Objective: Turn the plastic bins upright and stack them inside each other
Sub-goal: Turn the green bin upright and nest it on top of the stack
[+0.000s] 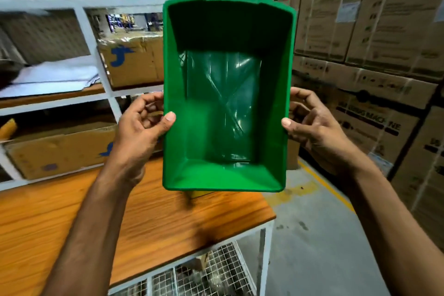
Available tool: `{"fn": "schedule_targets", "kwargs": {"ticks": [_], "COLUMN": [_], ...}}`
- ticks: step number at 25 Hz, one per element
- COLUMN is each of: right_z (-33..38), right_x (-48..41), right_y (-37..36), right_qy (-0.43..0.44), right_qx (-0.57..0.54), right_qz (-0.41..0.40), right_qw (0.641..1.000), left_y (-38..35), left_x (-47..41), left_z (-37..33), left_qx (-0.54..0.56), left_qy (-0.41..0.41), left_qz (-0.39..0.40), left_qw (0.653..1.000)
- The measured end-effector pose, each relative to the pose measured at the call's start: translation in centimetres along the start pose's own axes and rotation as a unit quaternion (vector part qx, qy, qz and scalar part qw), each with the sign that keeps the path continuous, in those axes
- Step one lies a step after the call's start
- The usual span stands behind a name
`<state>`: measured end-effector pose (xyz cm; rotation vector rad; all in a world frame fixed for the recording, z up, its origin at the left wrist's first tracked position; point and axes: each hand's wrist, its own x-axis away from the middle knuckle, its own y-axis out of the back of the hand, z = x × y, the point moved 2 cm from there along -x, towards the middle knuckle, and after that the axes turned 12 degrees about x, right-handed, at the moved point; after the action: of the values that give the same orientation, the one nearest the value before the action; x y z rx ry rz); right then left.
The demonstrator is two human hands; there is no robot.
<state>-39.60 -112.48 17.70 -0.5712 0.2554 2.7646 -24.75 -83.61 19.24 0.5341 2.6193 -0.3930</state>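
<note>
Gripping the green bin (228, 175) by its long rims, left hand (141, 132) and right hand (312, 127) both clamped, you're holding it aloft over the table (72, 223)'s far right corner, mouth facing you, likely for righting.

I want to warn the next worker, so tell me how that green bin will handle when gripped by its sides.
The green bin is probably light: the left hand and right hand hold it aloft by thumb and fingers alone. Its thin, glossy walls look likely to flex and slip a little. It is empty, so nothing should shift.
</note>
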Motion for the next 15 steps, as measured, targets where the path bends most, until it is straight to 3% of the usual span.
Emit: {"fn": "schedule_targets", "kwargs": {"ticks": [6,15], "right_z": [0.6,-3.7], "right_x": [-8.3,-22.1], "right_y": [-2.9,-3.0], "right_qy": [-0.024,-0.086], "right_qx": [-0.049,-0.124], "right_qz": [0.017,0.06], "right_qw": [0.998,0.987], "left_y": [3.0,3.6], "left_x": [-5.3,-14.8], "left_z": [-1.7,3.3], "left_qx": [-0.006,0.01], "left_qy": [0.011,0.025], "left_qz": [-0.051,-0.134], "left_qw": [0.999,0.991]}}
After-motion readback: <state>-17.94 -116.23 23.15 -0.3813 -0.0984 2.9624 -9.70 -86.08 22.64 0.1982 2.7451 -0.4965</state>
